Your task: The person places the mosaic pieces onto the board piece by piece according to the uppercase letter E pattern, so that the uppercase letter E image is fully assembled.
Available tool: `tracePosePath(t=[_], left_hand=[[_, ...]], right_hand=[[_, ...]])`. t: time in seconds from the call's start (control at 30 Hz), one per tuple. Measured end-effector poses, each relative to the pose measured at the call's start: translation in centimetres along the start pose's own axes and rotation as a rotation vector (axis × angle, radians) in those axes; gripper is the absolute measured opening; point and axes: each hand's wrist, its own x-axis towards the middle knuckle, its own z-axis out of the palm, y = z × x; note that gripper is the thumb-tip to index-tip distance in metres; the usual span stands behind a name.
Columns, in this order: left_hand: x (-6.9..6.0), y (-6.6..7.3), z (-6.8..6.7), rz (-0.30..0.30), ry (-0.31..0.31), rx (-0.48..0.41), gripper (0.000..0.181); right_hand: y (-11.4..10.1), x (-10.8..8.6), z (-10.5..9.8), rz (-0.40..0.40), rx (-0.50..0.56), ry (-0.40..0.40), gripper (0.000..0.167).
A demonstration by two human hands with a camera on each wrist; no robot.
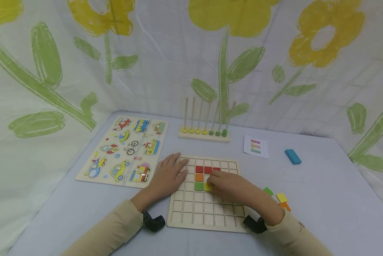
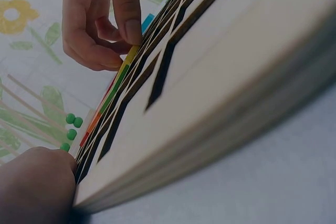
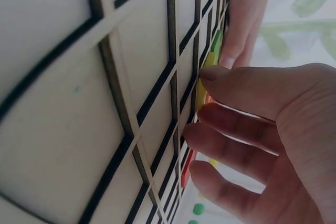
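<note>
The right hand (image 1: 226,184) pinches a thin, flat yellow square tile (image 1: 207,187) between thumb and finger, on a pale wooden board with square grid (image 1: 208,218), beside a green square tile (image 1: 199,186). The left hand (image 1: 169,174), fingers extended, rests at the board's left edge. A white paper card (image 1: 256,147) bears coloured rows.

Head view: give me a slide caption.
Right hand pinches a yellow tile on a wooden grid board while the left hand rests on its edge.

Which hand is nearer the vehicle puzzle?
Left. The left hand lies just right of the vehicle puzzle, on the grid board's left edge; the right hand is farther right, at the yellow tile.
</note>
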Motion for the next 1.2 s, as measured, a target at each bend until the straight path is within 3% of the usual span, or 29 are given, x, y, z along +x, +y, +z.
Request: tracePosePath(t=[0.37,0.73,0.93,1.2], left_hand=[[-0.1,0.0,0.1,-0.007,-0.004,0.001,0.045],[-0.1,0.1,-0.2,-0.011,-0.008,0.004,0.045],[0.0,-0.1,-0.1,-0.008,-0.002,0.011,0.046],[0.0,-0.2,0.2,0.004,0.006,0.008,0.046]], right_hand=[[0.6,-1.1,-0.4,0.012,-0.057,0.009,0.017],[2.2,-6.3,-2.8,0.286,-0.069,-0.053,0.031],[4.1,-9.6,-3.6,0.450,0.023,-0.132,0.035],[6.1,-13.6,-2.3,0.515,0.053,-0.135,0.035]])
